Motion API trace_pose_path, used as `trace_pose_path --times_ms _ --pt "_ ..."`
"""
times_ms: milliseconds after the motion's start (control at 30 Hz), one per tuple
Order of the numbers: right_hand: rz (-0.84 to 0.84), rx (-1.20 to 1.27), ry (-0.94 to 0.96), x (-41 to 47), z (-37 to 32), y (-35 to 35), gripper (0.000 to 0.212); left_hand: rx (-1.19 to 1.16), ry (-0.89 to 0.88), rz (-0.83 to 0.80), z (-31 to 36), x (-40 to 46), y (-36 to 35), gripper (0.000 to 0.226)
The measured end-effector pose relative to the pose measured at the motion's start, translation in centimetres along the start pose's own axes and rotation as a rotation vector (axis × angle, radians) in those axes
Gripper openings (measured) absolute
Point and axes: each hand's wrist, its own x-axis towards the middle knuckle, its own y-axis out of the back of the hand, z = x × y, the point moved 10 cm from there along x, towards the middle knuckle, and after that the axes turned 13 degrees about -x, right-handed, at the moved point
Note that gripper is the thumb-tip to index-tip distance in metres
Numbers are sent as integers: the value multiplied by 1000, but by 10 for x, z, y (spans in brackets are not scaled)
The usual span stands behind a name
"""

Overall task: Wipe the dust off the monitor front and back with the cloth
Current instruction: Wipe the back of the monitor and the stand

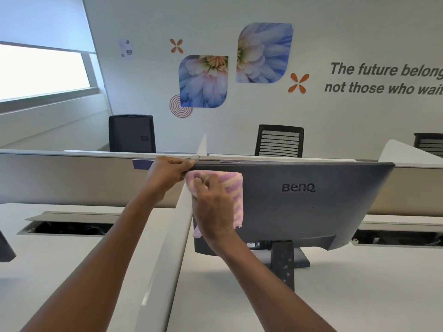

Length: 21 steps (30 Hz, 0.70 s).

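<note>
The dark grey monitor (311, 212) stands on the white desk with its back side, marked BenQ, turned toward me. My left hand (165, 174) grips the monitor's top left corner. My right hand (212, 209) presses a pink and yellow striped cloth (233, 188) flat against the upper left part of the monitor's back. The cloth hangs down below my palm. The screen side is hidden from me.
The monitor's stand (284, 262) rests on the white desk (335, 295). A low white divider (167, 248) runs toward me on the left of the monitor. A beige partition (72, 178) crosses behind it. Cable slots (69, 227) open in the desks. Black chairs (279, 141) stand beyond.
</note>
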Motion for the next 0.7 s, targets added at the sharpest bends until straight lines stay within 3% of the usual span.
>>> trace_pose_path --times_ms 133,267,400,600,700 --pt "-98 -41 150 -17 -27 -20 28 14 15 -7 0 0 0 12" --pt "-146 -51 74 -40 -5 -34 27 49 -29 20 3 -2 0 17" --pt "-39 -10 -27 -22 9 -16 32 70 -29 16 1 0 0 15" --pt "-112 -98 201 -19 -33 -23 29 39 -37 28 2 -4 2 8" --pt "-180 -96 181 -47 -16 -43 30 48 -58 40 3 -6 2 9"
